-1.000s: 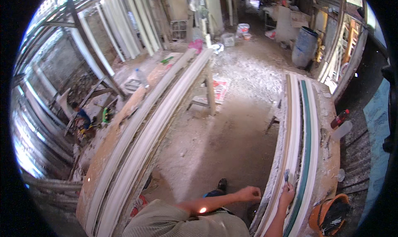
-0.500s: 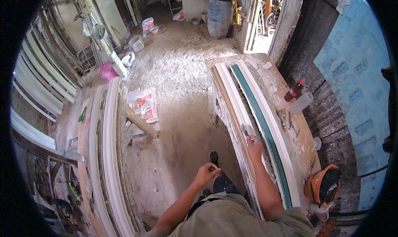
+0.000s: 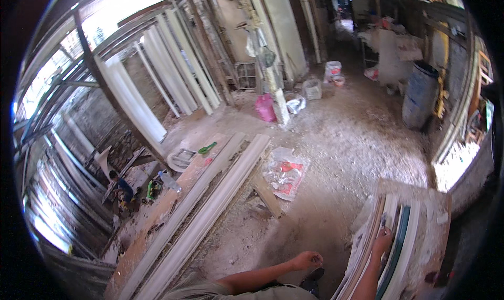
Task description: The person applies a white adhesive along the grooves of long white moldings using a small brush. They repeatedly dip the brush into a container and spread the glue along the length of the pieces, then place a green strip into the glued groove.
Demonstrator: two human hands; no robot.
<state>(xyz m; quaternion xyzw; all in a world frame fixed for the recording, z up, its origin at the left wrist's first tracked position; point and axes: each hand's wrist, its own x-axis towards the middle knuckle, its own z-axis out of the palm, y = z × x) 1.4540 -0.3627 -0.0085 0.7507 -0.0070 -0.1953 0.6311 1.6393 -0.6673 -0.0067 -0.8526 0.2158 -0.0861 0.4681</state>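
My right hand (image 3: pixel 382 240) is closed round a small hand tool (image 3: pixel 384 219) with a flat grey end; its exact kind is too small to tell. The tool is over the pale ribbed moulding strips (image 3: pixel 388 208) on the right-hand table, next to a long dark green strip (image 3: pixel 397 242). My left hand (image 3: pixel 307 260) hangs over the floor between the two tables. Its fingers are curled in, and whatever they hold, if anything, cannot be made out.
On the left table lie long pale mouldings (image 3: pixel 231 174), a green-handled tool (image 3: pixel 207 148) and a clear bottle (image 3: pixel 169 181). A person (image 3: pixel 122 187) is beyond it. A printed sack (image 3: pixel 286 173) lies on the floor, a pink bag (image 3: pixel 265 108) by the post, a blue barrel (image 3: pixel 420 95) farther right.
The view has swung left, bringing the left table and stacked strips further in. My left hand has moved away from my leg; my right hand still holds the tool over the strips.
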